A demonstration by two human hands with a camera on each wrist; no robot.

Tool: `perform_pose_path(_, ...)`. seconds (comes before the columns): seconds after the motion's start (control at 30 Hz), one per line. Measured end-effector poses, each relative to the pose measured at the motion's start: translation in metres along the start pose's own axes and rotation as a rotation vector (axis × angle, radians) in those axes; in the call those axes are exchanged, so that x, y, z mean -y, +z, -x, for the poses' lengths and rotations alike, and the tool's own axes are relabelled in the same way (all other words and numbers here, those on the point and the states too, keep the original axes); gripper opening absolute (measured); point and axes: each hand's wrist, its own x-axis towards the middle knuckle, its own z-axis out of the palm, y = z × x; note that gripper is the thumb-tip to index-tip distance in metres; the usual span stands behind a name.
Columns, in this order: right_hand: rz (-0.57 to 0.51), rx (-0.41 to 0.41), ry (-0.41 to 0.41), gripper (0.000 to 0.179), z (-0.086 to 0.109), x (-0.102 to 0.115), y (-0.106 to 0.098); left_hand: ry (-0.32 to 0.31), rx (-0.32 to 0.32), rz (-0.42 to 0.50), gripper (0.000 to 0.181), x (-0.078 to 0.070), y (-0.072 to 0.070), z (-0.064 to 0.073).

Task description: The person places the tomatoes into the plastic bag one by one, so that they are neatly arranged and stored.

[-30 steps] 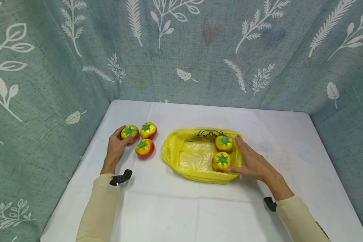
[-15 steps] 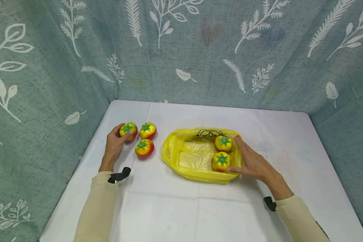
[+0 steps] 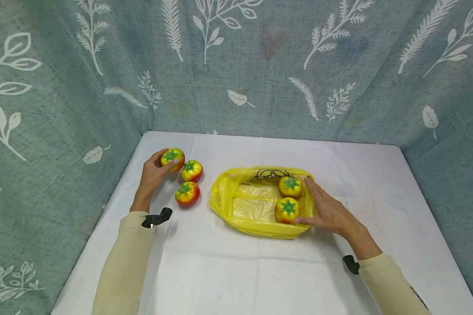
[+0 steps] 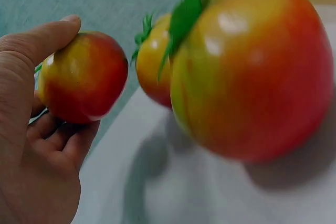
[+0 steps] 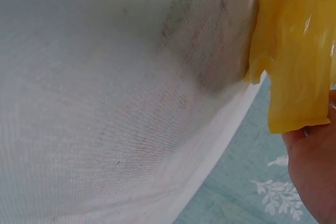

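Note:
My left hand (image 3: 153,173) grips a shiny yellow-red tomato (image 3: 173,159) with a green leafy top; in the left wrist view the thumb lies over this tomato (image 4: 84,77) and fingers curl beneath it. Two more tomatoes, one just right of it (image 3: 192,170) and one nearer the front (image 3: 187,194), sit on the table. My right hand (image 3: 333,212) spreads over the right end of a yellow plastic bag (image 3: 236,223), thumb and fingers fairly straight at its rim. Two tomatoes, one behind (image 3: 290,187) and one in front (image 3: 287,211), lie inside the bag's right end.
A white cloth covers the table (image 3: 220,275). Blue-grey curtains (image 3: 240,74) with white leaf prints stand along the back and both sides. The bag's mouth faces up, between the loose tomatoes and my right hand.
My left hand has moved the gripped tomato up and away from me, first slightly left, then right toward the rear loose tomato. The right hand and the bag stay in place.

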Motion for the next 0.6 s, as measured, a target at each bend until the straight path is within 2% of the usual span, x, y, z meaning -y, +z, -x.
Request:
perform_pose_path(0.23,0.001,-0.007,-0.005,0.125,0.001,0.0,0.0,0.053,0.066,0.0,0.074,-0.019,0.018,-0.007)
perform_pose_path(0.6,0.011,0.002,0.004,0.125,0.0,0.001,0.0,0.067,0.166,0.022,0.072,-0.043,0.049,-0.013)
